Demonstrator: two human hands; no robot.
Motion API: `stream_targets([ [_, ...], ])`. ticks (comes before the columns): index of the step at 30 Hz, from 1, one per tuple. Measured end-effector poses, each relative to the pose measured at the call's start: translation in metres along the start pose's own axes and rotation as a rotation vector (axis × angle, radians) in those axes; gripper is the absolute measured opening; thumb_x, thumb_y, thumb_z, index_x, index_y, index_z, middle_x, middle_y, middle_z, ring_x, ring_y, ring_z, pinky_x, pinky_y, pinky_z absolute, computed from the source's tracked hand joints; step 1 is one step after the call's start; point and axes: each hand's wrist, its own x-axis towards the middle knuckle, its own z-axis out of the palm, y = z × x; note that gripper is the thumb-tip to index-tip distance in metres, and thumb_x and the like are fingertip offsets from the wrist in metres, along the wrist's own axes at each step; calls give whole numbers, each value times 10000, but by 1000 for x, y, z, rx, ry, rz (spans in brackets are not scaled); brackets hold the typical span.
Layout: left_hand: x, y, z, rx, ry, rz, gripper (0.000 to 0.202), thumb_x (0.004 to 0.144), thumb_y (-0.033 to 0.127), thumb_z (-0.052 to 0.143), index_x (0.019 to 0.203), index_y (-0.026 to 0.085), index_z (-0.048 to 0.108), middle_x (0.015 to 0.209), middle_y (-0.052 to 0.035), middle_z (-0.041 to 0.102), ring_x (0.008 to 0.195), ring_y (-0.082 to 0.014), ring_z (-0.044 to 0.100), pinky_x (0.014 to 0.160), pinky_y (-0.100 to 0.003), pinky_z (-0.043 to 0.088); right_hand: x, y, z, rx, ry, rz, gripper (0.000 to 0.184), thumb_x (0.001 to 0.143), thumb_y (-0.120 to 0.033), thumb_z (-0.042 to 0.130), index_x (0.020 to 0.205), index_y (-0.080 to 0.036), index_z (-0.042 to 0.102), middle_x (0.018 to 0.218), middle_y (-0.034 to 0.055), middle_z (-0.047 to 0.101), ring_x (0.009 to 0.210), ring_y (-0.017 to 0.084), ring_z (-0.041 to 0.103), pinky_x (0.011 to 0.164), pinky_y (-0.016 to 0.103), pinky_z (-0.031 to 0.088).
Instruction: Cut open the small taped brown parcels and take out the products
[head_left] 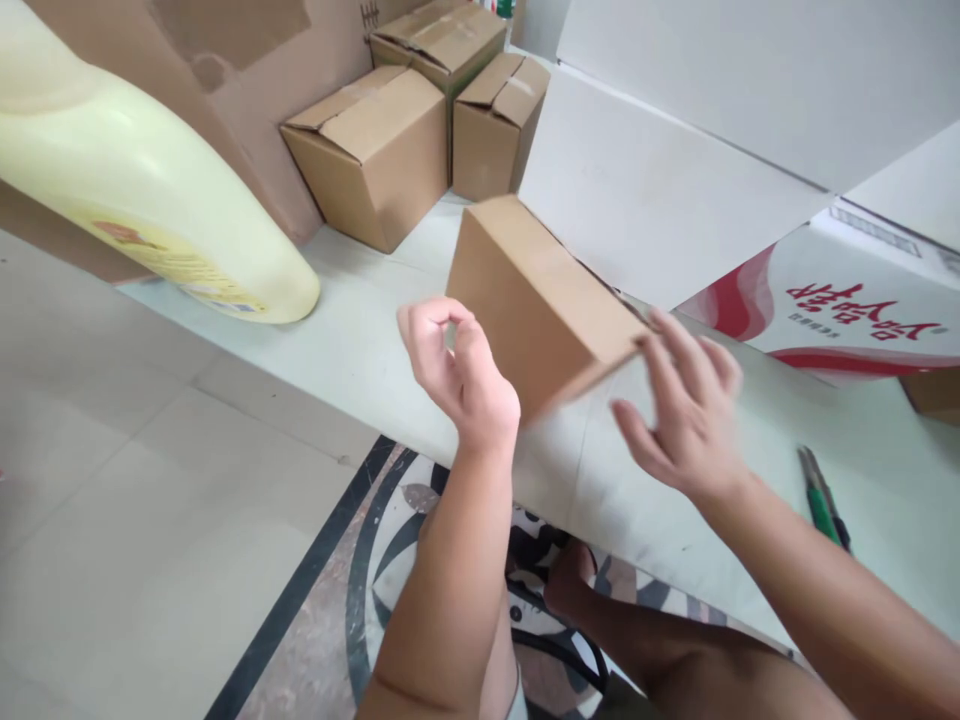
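Note:
A small brown cardboard box (559,280) is tilted above the pale tabletop, between and beyond my hands, and slightly blurred. My left hand (461,370) is in front of its left side, fingers curled toward the thumb with a small gap between them and nothing visible inside. Whether that hand touches the box I cannot tell. At the box's right corner, my right hand (682,400) has its fingers spread, the fingertips close to or touching the edge. A green-handled utility knife (821,500) lies on the table to the right of my right hand.
Three closed cardboard boxes (375,150) stand at the back, beside a large carton (247,90). A pale yellow bottle (172,190) looms at the upper left. On the right is an open white carton (847,300) with red print. The table's front edge (360,420) runs diagonally above a patterned floor.

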Motion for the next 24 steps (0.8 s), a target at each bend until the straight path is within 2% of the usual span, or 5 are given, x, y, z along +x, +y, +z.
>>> stream_targets([
  [2, 2, -4, 0, 67, -200, -58, 72, 964, 311, 567, 945, 245, 586, 971, -27, 591, 993, -220, 581, 972, -392, 490, -67, 25, -12, -60, 139, 102, 810, 977, -395, 536, 1693, -444, 161, 1686, 88, 395, 1510, 416, 463, 1232, 673, 386],
  [6, -10, -2, 7, -9, -1100, -252, 223, 921, 399, 680, 1099, 265, 695, 1219, -72, 704, 1154, -270, 647, 1007, -404, 544, -175, 62, -25, -60, 247, 649, 583, 976, -421, 486, 1547, -527, 435, 1540, 75, 546, 1486, 422, 482, 1203, 695, 425],
  [9, -33, 11, 21, -61, -1532, -328, 332, 907, 452, 703, 1187, 274, 705, 1305, -78, 697, 1151, -280, 675, 954, -385, 574, -212, 84, -27, -55, 161, 1044, 584, 909, -472, 506, 1461, -291, 563, 1475, 180, 568, 1484, 456, 472, 1242, 685, 375],
  [15, -83, 35, 60, 45, -1636, -446, 382, 908, 456, 630, 1232, 259, 671, 1257, -64, 667, 1142, -266, 649, 1053, -417, 522, -239, 137, -21, -2, 21, 1383, 679, 816, -440, 550, 1410, -112, 564, 1368, 267, 611, 1391, 450, 526, 1190, 652, 389],
  [24, -115, 38, 82, -1, -1601, -614, 494, 789, 568, 741, 1160, 246, 684, 1127, -57, 665, 910, -207, 624, 735, -299, 502, -271, 152, -22, 404, 384, 1407, 415, 799, -490, 612, 1114, -244, 499, 887, 16, 632, 726, 187, 642, 722, 375, 577],
])
